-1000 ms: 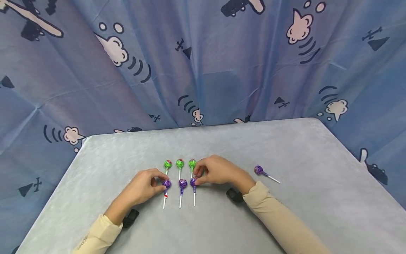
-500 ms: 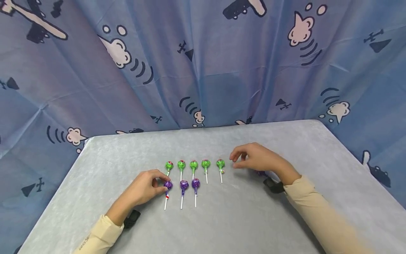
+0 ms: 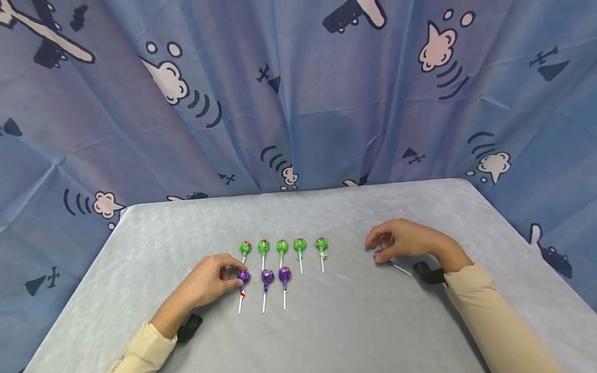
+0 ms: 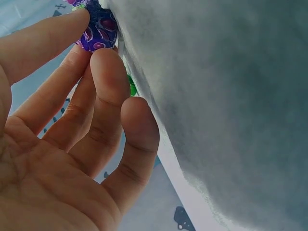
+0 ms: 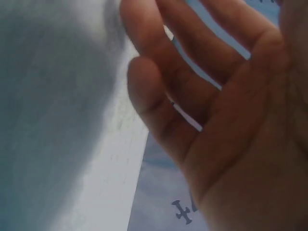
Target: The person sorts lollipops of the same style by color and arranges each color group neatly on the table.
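Observation:
At the left end of the front row, my left hand (image 3: 212, 282) pinches the head of a purple-wrapped lollipop (image 3: 244, 277) between thumb and fingers. The left wrist view shows the same lollipop's wrapped head (image 4: 101, 31) at the fingertips. Farther right, my right hand (image 3: 410, 238) has thumb and fingers around the head of another purple lollipop (image 3: 400, 268), whose white stick points toward the lower right. Most of that head is hidden by the thumb. In the right wrist view, only the palm and curved fingers (image 5: 147, 86) show, with no lollipop visible.
Two more purple lollipops (image 3: 267, 277) lie beside the left one. Behind runs a row of several green lollipops (image 3: 300, 244), sticks toward the front. All rest on a pale grey cloth-covered table (image 3: 326, 331); a blue patterned curtain (image 3: 322, 103) hangs beyond its back edge.
My right hand has left the third purple lollipop in the front row and moved right to the separate purple one. My left hand keeps its place at the left lollipop.

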Tool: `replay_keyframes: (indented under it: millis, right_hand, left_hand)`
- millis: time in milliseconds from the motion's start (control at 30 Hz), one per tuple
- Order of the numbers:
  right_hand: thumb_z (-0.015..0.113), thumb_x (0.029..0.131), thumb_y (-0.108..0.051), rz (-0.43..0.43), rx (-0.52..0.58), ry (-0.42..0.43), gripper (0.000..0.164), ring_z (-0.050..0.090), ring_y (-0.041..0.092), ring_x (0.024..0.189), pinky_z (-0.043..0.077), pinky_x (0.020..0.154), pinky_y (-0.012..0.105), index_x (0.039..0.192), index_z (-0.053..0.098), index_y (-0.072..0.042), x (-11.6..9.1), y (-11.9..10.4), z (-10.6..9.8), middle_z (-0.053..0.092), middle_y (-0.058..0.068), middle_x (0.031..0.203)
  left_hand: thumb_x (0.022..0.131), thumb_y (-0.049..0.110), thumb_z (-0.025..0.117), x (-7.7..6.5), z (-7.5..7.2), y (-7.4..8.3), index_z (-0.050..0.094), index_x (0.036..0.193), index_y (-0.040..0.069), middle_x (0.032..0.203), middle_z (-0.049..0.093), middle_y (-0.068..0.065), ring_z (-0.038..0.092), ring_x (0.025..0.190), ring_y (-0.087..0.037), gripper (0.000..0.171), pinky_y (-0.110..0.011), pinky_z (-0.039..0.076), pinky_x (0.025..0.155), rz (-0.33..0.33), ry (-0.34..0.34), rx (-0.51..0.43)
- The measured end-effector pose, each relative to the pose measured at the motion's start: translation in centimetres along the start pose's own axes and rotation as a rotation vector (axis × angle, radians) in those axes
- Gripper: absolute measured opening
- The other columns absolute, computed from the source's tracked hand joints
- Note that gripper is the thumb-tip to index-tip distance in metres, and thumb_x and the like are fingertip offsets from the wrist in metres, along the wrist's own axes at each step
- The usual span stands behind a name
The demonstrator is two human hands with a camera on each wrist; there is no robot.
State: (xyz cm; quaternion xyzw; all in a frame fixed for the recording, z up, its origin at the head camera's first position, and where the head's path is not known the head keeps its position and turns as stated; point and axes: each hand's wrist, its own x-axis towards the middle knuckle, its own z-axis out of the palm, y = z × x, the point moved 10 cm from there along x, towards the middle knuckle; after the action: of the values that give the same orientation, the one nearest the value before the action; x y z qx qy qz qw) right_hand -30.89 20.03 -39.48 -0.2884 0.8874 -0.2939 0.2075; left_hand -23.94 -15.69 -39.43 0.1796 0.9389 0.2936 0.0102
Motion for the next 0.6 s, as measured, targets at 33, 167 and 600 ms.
replay_keyframes:
  millis: [33, 167, 600]
  right_hand:
    - [0.081, 0.082, -0.025, 0.001, -0.007, -0.002, 0.029, 0.062, 0.011, 0.081, 0.05, 0.072, 0.024, 0.108, 0.073, -0.015, -0.05, 0.08, 0.0, 0.071, 0.0, 0.1]
    - [0.078, 0.086, -0.026, -0.003, -0.032, 0.023, 0.021, 0.063, 0.01, 0.082, 0.05, 0.075, 0.024, 0.104, 0.074, -0.017, -0.28, 0.37, -0.51, 0.071, -0.004, 0.098]
    - [0.073, 0.09, -0.032, 0.031, -0.022, 0.004, 0.014, 0.06, 0.009, 0.079, 0.046, 0.07, 0.023, 0.094, 0.071, -0.018, -0.29, 1.0, -0.21, 0.069, -0.004, 0.087]
  left_hand:
    - [0.079, 0.014, 0.083, -0.04, 0.03, 0.01, 0.077, 0.1, 0.015, 0.091, 0.069, 0.005, 0.047, 0.065, -0.002, 0.022, -0.022, 0.04, 0.057, 0.001, -0.001, -0.001]
    - [0.079, 0.014, 0.083, -0.01, 0.0, -0.01, 0.077, 0.1, 0.015, 0.092, 0.07, 0.005, 0.047, 0.065, -0.002, 0.022, -0.022, 0.04, 0.057, -0.001, 0.004, 0.003]
    - [0.08, 0.015, 0.082, -0.16, 0.12, -0.01, 0.077, 0.1, 0.017, 0.092, 0.07, 0.006, 0.046, 0.065, -0.001, 0.021, -0.022, 0.039, 0.057, -0.012, 0.002, 0.002]
